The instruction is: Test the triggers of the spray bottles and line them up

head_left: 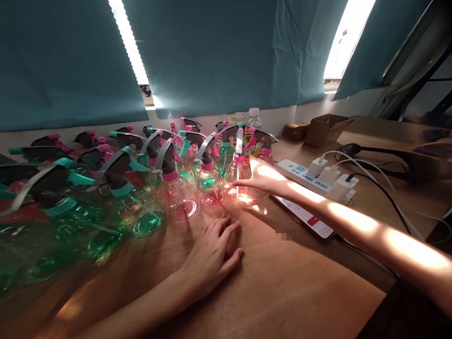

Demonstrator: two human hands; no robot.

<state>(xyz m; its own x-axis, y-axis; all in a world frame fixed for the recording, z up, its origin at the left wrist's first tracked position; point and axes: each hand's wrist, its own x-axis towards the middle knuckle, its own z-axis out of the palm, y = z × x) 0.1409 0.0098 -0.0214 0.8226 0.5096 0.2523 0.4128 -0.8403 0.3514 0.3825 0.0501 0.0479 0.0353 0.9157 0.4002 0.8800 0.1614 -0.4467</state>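
Note:
My right hand [261, 176] is closed around the body of a clear pink spray bottle [233, 170], its thumb across the front and its other fingers mostly hidden. That bottle stands upright at the right end of the front row, with a pink collar and grey head. My left hand [215, 249] rests on the brown tabletop with its fingers loosely apart, holding nothing. Just beyond its fingertips stand two pink spray bottles [211, 186] [178, 195]. A green spray bottle [139, 209] is to their left.
Many more green and pink spray bottles [60, 226] crowd the left and back. On the right lie a power strip [303, 174] with chargers and cables, and a phone [303, 216]. An open cardboard box [323, 132] and a clear white-capped bottle [254, 120] stand near the wall.

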